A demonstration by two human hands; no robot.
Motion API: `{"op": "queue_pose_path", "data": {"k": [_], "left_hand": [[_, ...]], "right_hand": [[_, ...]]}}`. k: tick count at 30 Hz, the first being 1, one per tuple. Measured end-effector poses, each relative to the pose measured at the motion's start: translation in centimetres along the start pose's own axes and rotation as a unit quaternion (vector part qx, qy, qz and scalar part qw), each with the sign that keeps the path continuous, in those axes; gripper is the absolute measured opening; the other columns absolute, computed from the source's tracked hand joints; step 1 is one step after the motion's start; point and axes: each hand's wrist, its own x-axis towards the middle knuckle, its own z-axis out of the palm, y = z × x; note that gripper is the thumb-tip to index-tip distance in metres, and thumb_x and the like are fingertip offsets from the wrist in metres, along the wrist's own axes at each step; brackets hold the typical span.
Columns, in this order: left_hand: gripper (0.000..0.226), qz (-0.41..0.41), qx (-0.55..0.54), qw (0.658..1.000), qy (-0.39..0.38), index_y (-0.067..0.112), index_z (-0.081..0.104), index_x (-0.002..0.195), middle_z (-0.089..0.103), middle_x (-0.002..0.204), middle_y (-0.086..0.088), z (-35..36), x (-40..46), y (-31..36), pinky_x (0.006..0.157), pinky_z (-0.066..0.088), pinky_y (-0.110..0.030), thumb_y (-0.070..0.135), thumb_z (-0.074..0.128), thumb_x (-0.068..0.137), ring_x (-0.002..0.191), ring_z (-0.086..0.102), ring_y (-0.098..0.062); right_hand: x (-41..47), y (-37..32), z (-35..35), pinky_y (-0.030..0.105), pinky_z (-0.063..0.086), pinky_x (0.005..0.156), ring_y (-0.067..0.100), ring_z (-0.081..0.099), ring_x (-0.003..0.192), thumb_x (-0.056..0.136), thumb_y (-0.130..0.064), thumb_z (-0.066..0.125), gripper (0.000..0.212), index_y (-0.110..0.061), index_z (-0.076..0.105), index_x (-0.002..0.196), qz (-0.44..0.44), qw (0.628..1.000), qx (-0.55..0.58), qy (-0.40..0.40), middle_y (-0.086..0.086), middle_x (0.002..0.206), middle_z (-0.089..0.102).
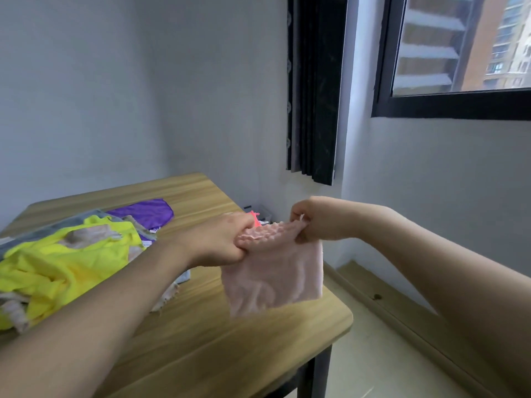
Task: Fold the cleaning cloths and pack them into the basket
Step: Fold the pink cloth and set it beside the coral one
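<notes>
A pale pink cleaning cloth [273,274] hangs in the air above the right end of the wooden table [201,340]. My left hand [221,239] grips its upper left corner and my right hand [316,219] pinches its upper right corner, so the top edge bunches between them. On the left of the table lies a loose pile of cloths: a bright yellow one [57,262] on top, a purple one [146,211] behind, with grey and beige ones among them. I see no basket for certain; a small container with something pink [255,216] shows beyond the table's far edge.
The table stands in a room corner with grey walls behind it and to the right. A dark curtain [313,87] hangs beside a black-framed window [454,104]. To the right of the table is light floor [373,354] with a wooden skirting board.
</notes>
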Motion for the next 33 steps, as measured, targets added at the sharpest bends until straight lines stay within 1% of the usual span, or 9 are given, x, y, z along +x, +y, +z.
{"op": "queue_pose_path", "data": {"k": [5,10,13,17,20,24,27,30,33], "left_hand": [[0.030,-0.032,0.014,0.999,-0.012,0.034,0.044,0.068,0.056,0.076,0.013,-0.6,0.0,1.2,0.056,0.034,-0.019,0.009,0.051,0.082,0.073,0.051,-0.009],[0.018,-0.114,0.202,0.965,0.125,0.023,0.051,0.091,0.063,0.092,-0.005,-1.4,0.8,2.2,0.061,0.041,-0.033,0.008,0.048,0.080,0.089,0.062,-0.033],[0.025,-0.101,0.145,0.983,-0.054,0.027,0.044,0.070,0.056,0.077,0.008,-2.0,0.6,2.7,0.055,0.039,-0.030,0.003,0.048,0.076,0.074,0.056,-0.019],[0.017,-0.144,-0.038,0.975,-0.165,0.021,0.048,0.067,0.048,0.066,0.006,-1.9,-0.1,2.4,0.051,0.030,-0.025,0.004,0.048,0.068,0.059,0.042,-0.014],[0.013,-0.169,-0.100,0.969,-0.148,0.018,0.047,0.066,0.047,0.065,0.005,-1.3,-0.1,1.7,0.055,0.030,-0.028,0.005,0.048,0.061,0.063,0.041,-0.016],[0.020,-0.177,-0.036,0.981,0.066,0.020,0.042,0.072,0.054,0.071,0.000,-1.2,0.7,-0.4,0.052,0.032,-0.029,0.000,0.045,0.074,0.066,0.050,-0.021],[0.022,-0.148,0.020,0.981,0.125,0.024,0.043,0.079,0.060,0.079,-0.002,-1.2,0.3,-1.3,0.054,0.037,-0.031,0.004,0.049,0.074,0.074,0.055,-0.028],[0.024,-0.131,0.110,0.983,0.060,0.027,0.050,0.093,0.063,0.095,-0.003,0.5,-1.6,-1.0,0.063,0.040,-0.031,0.009,0.051,0.079,0.091,0.059,-0.030],[0.023,-0.093,0.183,0.973,-0.110,0.021,0.053,0.103,0.061,0.106,-0.007,5.4,-4.6,-0.7,0.070,0.044,-0.032,0.013,0.051,0.081,0.098,0.059,-0.029]], "right_hand": [[-0.9,1.1,-1.0,0.032,0.061,0.063,0.023,0.070,0.070,0.086,-0.018,0.068,0.024,-0.014,0.057,0.107,0.098,0.982,0.031,-0.161,0.009,0.104,0.063],[-0.1,2.4,-0.3,0.032,0.033,0.050,0.030,0.050,0.066,0.085,-0.004,0.044,0.014,-0.018,0.041,0.087,-0.037,0.970,-0.067,0.231,0.002,0.071,0.049],[0.0,2.8,0.7,0.031,0.035,0.054,0.023,0.046,0.070,0.082,-0.005,0.055,0.027,-0.021,0.038,0.070,-0.031,0.995,-0.079,0.051,-0.002,0.074,0.047],[-1.2,2.8,0.3,0.030,0.059,0.065,0.025,0.067,0.072,0.082,-0.008,0.072,0.025,-0.020,0.050,0.079,0.083,0.966,0.156,-0.188,0.009,0.093,0.060],[-1.1,2.6,0.0,0.033,0.060,0.070,0.026,0.067,0.072,0.083,-0.008,0.070,0.022,-0.019,0.050,0.084,0.079,0.975,0.165,-0.128,0.011,0.098,0.059],[0.2,1.9,0.0,0.030,0.046,0.059,0.022,0.058,0.078,0.085,-0.015,0.058,0.009,-0.019,0.051,0.087,0.003,0.992,0.034,0.120,0.002,0.091,0.059],[0.6,2.4,1.3,0.036,0.047,0.061,0.024,0.056,0.074,0.086,-0.015,0.055,0.007,-0.018,0.049,0.085,-0.043,0.980,0.030,0.193,0.002,0.084,0.062],[0.2,3.1,4.2,0.034,0.048,0.066,0.024,0.059,0.079,0.084,-0.016,0.059,0.013,-0.022,0.048,0.081,-0.065,0.990,0.015,0.123,0.000,0.089,0.065],[-0.8,3.2,8.2,0.029,0.041,0.061,0.018,0.051,0.077,0.083,-0.022,0.066,0.017,-0.023,0.050,0.087,-0.050,0.996,-0.022,-0.073,-0.005,0.089,0.057]]}}
